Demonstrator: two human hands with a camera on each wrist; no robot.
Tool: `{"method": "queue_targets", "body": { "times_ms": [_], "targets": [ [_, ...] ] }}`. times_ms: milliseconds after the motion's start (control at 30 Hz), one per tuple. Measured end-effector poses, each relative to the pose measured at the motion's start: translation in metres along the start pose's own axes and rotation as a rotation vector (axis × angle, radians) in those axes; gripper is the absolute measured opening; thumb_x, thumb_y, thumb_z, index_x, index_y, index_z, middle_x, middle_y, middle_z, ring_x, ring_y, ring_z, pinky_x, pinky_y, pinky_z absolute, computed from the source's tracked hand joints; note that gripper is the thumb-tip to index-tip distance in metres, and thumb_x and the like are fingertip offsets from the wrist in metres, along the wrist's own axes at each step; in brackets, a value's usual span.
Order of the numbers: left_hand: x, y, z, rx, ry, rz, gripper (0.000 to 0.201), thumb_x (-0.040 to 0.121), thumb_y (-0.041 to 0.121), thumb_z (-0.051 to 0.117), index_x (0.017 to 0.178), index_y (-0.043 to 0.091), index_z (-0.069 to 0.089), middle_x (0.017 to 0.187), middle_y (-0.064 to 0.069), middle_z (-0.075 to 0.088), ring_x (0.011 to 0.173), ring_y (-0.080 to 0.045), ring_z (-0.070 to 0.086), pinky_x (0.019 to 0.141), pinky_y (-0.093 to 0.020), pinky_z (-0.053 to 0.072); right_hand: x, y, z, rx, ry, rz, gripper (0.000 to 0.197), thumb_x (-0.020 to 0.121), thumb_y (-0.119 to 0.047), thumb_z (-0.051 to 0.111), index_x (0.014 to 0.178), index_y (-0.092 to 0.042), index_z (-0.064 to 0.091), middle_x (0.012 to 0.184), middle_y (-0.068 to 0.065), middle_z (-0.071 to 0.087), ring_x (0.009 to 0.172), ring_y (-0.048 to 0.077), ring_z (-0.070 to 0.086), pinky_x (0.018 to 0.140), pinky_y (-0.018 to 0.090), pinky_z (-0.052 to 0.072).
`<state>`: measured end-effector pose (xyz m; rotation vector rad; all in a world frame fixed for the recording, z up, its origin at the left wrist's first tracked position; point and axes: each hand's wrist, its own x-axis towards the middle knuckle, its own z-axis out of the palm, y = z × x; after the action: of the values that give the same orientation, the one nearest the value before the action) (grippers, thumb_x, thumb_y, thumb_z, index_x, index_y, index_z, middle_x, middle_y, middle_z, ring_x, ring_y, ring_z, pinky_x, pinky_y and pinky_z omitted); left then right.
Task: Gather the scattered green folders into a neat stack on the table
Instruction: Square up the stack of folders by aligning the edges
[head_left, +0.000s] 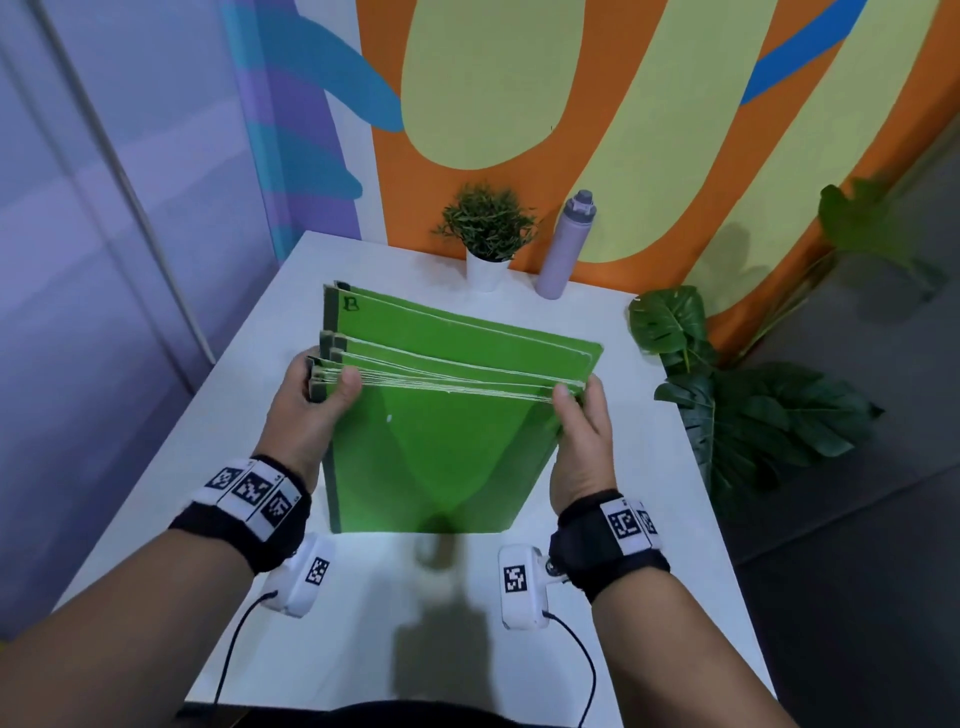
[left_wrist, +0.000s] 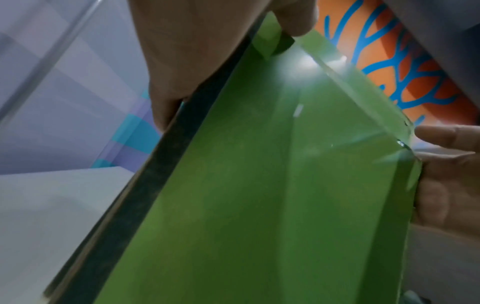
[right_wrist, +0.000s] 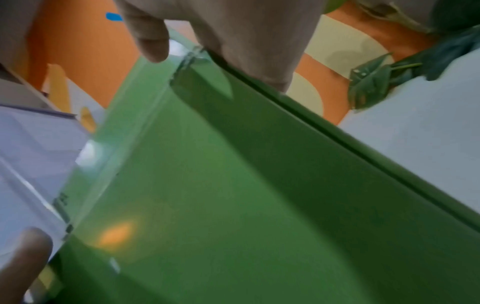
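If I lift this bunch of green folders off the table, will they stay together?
Probably not neatly: the green folders are staggered at their top edges, so they may slide. Their covers look glossy, likely slippery. Left hand and right hand gripping both sides should help.

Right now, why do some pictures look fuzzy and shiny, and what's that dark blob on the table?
Head view: sharp, with the person's shadow falling dark on the table below the green folders. Left wrist view: folders blurred from being so close, a white glare patch near the left hand. Right wrist view: also soft, an orange glow reflected on the cover, the right hand out of focus.
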<state>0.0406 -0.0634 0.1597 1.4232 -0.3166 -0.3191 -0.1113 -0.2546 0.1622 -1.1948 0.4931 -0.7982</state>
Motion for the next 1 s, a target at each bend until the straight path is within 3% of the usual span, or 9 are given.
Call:
{"method": "queue_targets", "body": {
  "times_ms": [100,133,167,367,633,767,833,900,1000],
  "targets": [
    [-0.001,0.013,0.007,0.026,0.092,0.077,0.052,0.083,0.062,0.051,0.111,0.019,0.059,0.108,-0.003,0.06,0.102,-0.018,0.054,0.102,-0.045,0.041,0.001,-0.014,0.012,-0.024,0.134,-0.039,0.021,0.091,-0.027,0.054,0.095,-0.007,0.059,0.078,-0.022,0.048,0.071,-0.004,0.042,0.095,0.032,0.039],
    [0.0,0.016,0.009,0.034,0.129,0.084,0.052,0.087,0.059,0.047,0.112,0.016,0.06,0.111,-0.002,0.061,0.104,-0.016,0.054,0.102,-0.039,0.041,0.001,-0.016,0.016,-0.047,0.181,-0.062,0.024,0.091,-0.03,0.053,0.097,-0.008,0.06,0.117,0.0,0.044,0.113,0.002,0.037,0.097,0.034,0.039],
    [0.001,0.019,0.01,0.046,0.162,0.088,0.051,0.089,0.056,0.045,0.113,0.015,0.061,0.115,-0.001,0.062,0.106,-0.014,0.054,0.1,-0.033,0.041,0.001,-0.016,0.017,-0.081,0.2,-0.089,0.024,0.09,-0.031,0.051,0.1,-0.012,0.063,0.096,-0.004,0.072,0.092,-0.002,0.063,0.094,0.031,0.041],
    [0.012,0.016,0.01,0.056,0.228,0.033,0.028,0.086,0.046,0.058,0.088,0.019,0.065,0.091,0.01,0.064,0.088,-0.008,0.056,0.08,-0.023,0.041,0.005,-0.013,0.021,-0.169,0.236,-0.112,0.014,0.091,-0.011,0.053,0.096,-0.012,0.065,0.093,0.013,0.07,0.08,0.008,0.065,0.069,0.009,0.044],
    [0.011,0.013,0.016,0.061,0.255,-0.005,0.035,0.082,0.05,0.048,0.068,0.023,0.065,0.083,0.002,0.066,0.085,-0.022,0.058,0.082,-0.041,0.046,0.005,0.005,0.022,-0.183,0.279,-0.128,0.02,0.09,-0.011,0.048,0.088,-0.023,0.065,0.089,0.0,0.066,0.08,0.003,0.06,0.081,0.023,0.042],
    [0.01,-0.002,0.006,0.034,0.154,0.115,0.047,0.078,0.074,0.044,0.094,0.035,0.064,0.098,0.0,0.064,0.094,-0.021,0.059,0.094,-0.049,0.047,-0.007,0.015,0.015,-0.118,0.282,-0.137,0.026,0.089,-0.031,0.045,0.112,-0.024,0.055,0.105,-0.002,0.065,0.102,0.006,0.058,0.096,0.029,0.039],
    [0.006,-0.011,-0.003,0.092,0.05,0.159,0.057,0.065,0.08,0.054,0.109,0.042,0.054,0.101,0.009,0.06,0.088,-0.005,0.057,0.089,-0.03,0.049,-0.012,0.022,0.012,-0.07,0.249,-0.087,0.038,0.086,-0.03,0.046,0.124,-0.032,0.046,0.116,-0.011,0.058,0.112,-0.004,0.051,0.101,0.027,0.034],
    [0.004,-0.024,-0.008,0.072,-0.019,0.077,0.071,0.053,0.071,0.074,0.113,0.041,0.05,0.105,0.012,0.064,0.095,-0.004,0.061,0.093,-0.03,0.048,-0.016,0.028,0.01,-0.041,0.196,-0.024,0.055,0.078,-0.02,0.049,0.13,-0.037,0.041,0.128,-0.015,0.047,0.115,-0.015,0.044,0.101,0.026,0.033],
    [0.002,-0.037,-0.009,0.077,-0.028,-0.035,0.07,0.047,0.036,0.088,0.107,0.042,0.053,0.101,0.014,0.071,0.101,-0.012,0.066,0.099,-0.046,0.048,-0.017,0.038,0.009,-0.027,0.146,0.03,0.064,0.068,-0.006,0.05,0.124,-0.037,0.049,0.126,-0.002,0.055,0.115,0.012,0.053,0.1,0.036,0.041]
  ]
}}
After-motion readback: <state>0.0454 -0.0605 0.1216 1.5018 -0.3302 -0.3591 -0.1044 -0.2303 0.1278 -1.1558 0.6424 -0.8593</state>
